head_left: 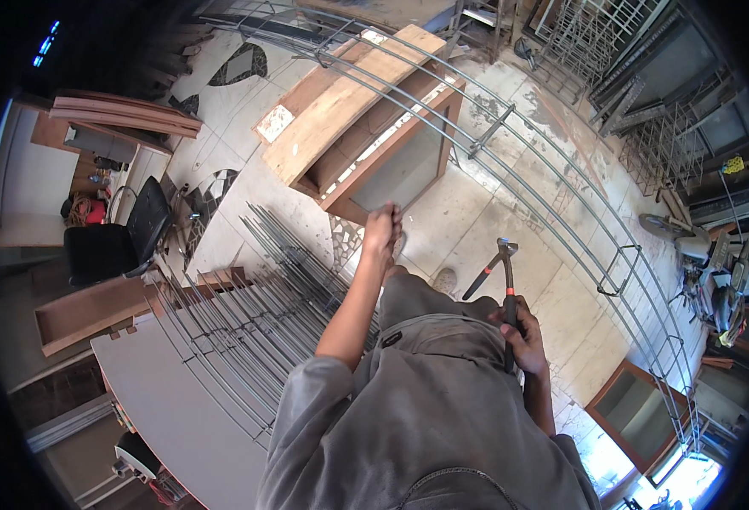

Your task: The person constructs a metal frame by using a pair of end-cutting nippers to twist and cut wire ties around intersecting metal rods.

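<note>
In my right hand (pixel 523 336) are long-handled pincers (pixel 510 276) with dark handles and red-orange bands. Their head points up and away, and the two handles are spread, with my fingers round only one of them. My left hand (pixel 383 228) is held out ahead with its fingers curled closed; whatever may be in them is too small to make out. Beyond that hand stands a wooden cabinet (pixel 391 174) with a glazed panel. A long steel rebar cage (pixel 510 157) with wire stirrups stretches across in front of me, from the far left to the near right.
A stack of rebar cages (pixel 230 327) lies on my left, partly over a grey tabletop (pixel 170 399). Farther left stands a black chair (pixel 128 229) beside timber boards (pixel 124 115). A motorcycle (pixel 719 280) is at the right, and a framed glass panel (pixel 634 412) leans near right.
</note>
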{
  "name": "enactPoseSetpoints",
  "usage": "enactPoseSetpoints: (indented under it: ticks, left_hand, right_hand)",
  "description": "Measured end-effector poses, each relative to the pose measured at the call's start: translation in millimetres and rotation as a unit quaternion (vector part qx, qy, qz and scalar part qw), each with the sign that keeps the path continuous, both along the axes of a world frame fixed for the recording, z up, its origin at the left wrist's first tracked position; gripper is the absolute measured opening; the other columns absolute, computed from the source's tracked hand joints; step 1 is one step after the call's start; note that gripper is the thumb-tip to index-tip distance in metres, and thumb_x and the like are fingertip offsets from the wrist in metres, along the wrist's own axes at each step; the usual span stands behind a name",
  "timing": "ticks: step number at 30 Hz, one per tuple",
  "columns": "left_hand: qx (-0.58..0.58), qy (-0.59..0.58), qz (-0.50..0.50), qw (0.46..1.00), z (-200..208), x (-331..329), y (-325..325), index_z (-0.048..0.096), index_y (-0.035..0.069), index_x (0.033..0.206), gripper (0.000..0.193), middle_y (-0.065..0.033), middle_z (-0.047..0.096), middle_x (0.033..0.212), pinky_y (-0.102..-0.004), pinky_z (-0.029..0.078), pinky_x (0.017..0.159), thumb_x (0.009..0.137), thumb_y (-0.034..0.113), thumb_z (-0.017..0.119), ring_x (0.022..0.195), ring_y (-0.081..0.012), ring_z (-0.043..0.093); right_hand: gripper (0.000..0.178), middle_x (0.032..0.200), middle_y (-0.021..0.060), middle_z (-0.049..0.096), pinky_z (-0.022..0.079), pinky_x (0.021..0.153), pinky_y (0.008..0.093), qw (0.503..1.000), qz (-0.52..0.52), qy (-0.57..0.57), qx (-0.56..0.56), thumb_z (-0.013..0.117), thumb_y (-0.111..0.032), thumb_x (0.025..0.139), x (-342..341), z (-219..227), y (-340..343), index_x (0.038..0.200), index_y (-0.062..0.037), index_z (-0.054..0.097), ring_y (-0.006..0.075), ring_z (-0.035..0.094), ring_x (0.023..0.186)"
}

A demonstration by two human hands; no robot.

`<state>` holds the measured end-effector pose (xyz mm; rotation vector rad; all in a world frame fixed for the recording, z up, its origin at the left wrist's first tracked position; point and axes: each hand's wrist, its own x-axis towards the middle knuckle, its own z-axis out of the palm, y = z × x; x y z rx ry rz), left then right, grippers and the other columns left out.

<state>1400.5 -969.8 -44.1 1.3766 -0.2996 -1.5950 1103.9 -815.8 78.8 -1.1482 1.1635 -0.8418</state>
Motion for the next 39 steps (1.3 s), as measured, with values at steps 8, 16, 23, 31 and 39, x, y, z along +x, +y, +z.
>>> enactPoseSetpoints:
  ticks: [8, 16, 23, 31, 39]
  left_hand:
    - [-0.027, 0.051, -0.034, 0.998, 27.6, -27.9, -82.4, 0.059, 0.001, 0.1, 0.031, 0.0054, 0.039, 0.061, -0.0222, 0.023, 0.042, 0.1, 0.03, 0.051, 0.046, -0.0048, 0.029]
    - [-0.143, -0.349, -0.198, 0.905, 14.6, -13.2, -57.0, 0.064, 0.003, 0.089, 0.035, 0.0031, 0.047, 0.062, -0.0232, 0.03, 0.043, 0.098, 0.036, 0.054, 0.048, -0.005, 0.038]
    - [-0.045, -0.24, -0.046, 0.969, 11.1, 18.0, 54.8, 0.06, 0.005, 0.083, 0.038, 0.0023, 0.045, 0.058, -0.0241, 0.033, 0.046, 0.101, 0.037, 0.049, 0.049, -0.0067, 0.04]
    - [0.006, -0.209, 0.113, 0.971, 2.3, 38.7, 70.7, 0.057, 0.005, 0.087, 0.033, 0.0066, 0.037, 0.055, -0.0236, 0.021, 0.039, 0.104, 0.03, 0.043, 0.043, -0.0048, 0.03]
    - [-0.018, -0.144, 0.086, 0.986, 18.2, 35.3, 35.3, 0.055, 0.004, 0.092, 0.029, 0.0043, 0.04, 0.06, -0.0239, 0.024, 0.04, 0.104, 0.027, 0.041, 0.045, -0.006, 0.033]
  right_hand:
    - [0.027, 0.098, 0.0064, 0.05, 0.041, 0.086, 0.0314, 0.999, -0.049, 0.012, 0.001, 0.061, -0.022, 0.083, 0.2, -12.2, 19.3, 0.099, 0.0002, 0.062, 0.0179, 0.051, 0.095]
    - [0.023, 0.099, 0.0077, 0.051, 0.04, 0.088, 0.032, 0.996, -0.091, -0.011, 0.024, 0.06, -0.019, 0.082, 3.5, -27.2, 26.1, 0.096, -0.0005, 0.063, 0.0199, 0.052, 0.097]
    - [0.017, 0.1, 0.0066, 0.051, 0.04, 0.086, 0.0304, 0.995, -0.081, 0.005, 0.053, 0.057, -0.011, 0.083, 0.3, -27.1, 15.9, 0.095, -0.0005, 0.063, 0.018, 0.051, 0.095]
    - [0.024, 0.094, 0.0049, 0.051, 0.038, 0.085, 0.0297, 0.999, -0.035, 0.008, 0.041, 0.058, -0.019, 0.082, -2.3, -36.0, 6.0, 0.093, 0.0009, 0.064, 0.0158, 0.05, 0.091]
    - [0.017, 0.098, 0.0056, 0.051, 0.039, 0.085, 0.0287, 0.999, -0.001, 0.02, 0.039, 0.057, -0.011, 0.085, -1.9, -46.6, 17.2, 0.095, 0.0003, 0.062, 0.0162, 0.05, 0.094]
